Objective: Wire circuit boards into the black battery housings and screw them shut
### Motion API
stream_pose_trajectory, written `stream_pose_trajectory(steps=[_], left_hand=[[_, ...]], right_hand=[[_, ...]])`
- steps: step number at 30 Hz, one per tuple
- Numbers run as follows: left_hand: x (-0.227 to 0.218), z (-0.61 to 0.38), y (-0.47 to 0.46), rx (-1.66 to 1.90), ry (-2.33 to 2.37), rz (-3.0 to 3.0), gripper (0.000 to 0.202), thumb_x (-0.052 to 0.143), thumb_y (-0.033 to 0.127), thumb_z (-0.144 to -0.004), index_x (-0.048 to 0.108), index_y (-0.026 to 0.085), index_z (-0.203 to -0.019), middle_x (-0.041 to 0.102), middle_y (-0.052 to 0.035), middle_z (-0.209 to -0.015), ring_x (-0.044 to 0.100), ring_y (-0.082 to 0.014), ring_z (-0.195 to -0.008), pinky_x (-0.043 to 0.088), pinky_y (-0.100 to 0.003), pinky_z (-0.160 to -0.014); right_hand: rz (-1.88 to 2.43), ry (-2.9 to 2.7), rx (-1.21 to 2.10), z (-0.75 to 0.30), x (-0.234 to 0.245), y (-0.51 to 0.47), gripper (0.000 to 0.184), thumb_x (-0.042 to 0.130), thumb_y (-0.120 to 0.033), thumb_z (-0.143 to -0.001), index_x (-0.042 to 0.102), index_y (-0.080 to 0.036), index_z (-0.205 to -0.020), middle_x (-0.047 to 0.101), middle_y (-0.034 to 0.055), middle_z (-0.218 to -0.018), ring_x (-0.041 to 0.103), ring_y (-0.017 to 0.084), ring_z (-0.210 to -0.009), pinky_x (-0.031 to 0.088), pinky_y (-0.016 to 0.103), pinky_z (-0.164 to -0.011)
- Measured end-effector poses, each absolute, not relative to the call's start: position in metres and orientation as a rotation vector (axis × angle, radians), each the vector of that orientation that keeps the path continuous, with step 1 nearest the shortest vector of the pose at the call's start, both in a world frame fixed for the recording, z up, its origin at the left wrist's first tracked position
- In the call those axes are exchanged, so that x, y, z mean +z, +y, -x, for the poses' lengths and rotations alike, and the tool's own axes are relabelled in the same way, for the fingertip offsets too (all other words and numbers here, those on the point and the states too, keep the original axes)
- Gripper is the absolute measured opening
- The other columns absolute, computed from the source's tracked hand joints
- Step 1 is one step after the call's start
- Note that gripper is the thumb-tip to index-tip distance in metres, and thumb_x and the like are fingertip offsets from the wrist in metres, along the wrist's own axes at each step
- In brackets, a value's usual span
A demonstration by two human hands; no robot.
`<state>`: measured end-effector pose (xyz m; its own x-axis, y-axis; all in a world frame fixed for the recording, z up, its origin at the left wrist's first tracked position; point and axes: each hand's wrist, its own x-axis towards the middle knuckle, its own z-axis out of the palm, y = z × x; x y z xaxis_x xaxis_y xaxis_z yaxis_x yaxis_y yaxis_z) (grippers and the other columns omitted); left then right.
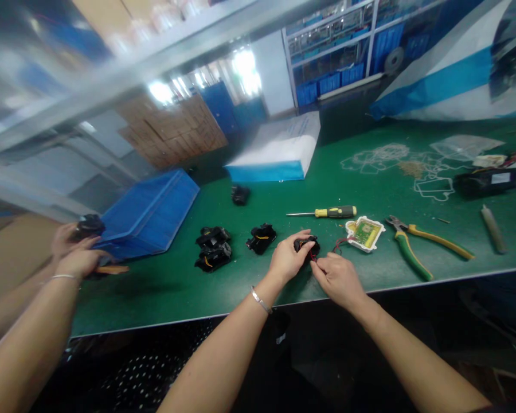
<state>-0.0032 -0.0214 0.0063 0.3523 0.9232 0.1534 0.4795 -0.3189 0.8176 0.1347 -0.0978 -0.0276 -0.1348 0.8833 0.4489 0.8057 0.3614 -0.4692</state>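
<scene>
Wirework seemed underway by the table's (223,287) front edge: left fingers (304,249) clamped a black housing (316,248), right fingers (320,276) apparently pinched red wires (313,256), next likely needing slack.

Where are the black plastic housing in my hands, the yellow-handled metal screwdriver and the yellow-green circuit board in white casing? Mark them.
Black plastic housing (302,244), head view: its exposed dark body.
Screwdriver (324,213), head view: yellow part of handle.
Circuit board (367,233), head view: middle of its face.
</scene>
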Motion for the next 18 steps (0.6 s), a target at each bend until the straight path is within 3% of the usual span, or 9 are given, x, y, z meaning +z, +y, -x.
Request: stream_pose_trajectory(steps=[13, 18], left_hand=[[0.009, 0.004, -0.026, 0.786, 1.120, -1.960, 0.026, 0.057, 0.036, -0.084, 0.066, 0.019, -0.103, 0.061, -0.0059, -0.124, 0.057, -0.0181, -0.114, 0.040, -0.032, -0.103], [0.006, 0.000, -0.027, 0.829, 1.207, -1.932, 0.026, 0.058, 0.037, -0.083, 0.067, 0.021, -0.100, 0.063, -0.0049, -0.122, 0.058, -0.0188, -0.112, 0.041, -0.032, -0.102]], right_hand=[[1.531, -1.493, 0.451, -0.147, -0.033, -0.092, 0.045, 0.042, -0.039, -0.094, 0.036, -0.020, -0.053, 0.035, -0.0047, -0.051, 0.040, 0.011, -0.051, 0.027, 0.024, -0.051], [1.448, -1.635, 0.332, -0.140, -0.028, -0.102, 0.043, 0.042, -0.031, -0.093, 0.036, -0.020, -0.052, 0.038, -0.0025, -0.053, 0.041, 0.013, -0.057, 0.031, 0.025, -0.058]])
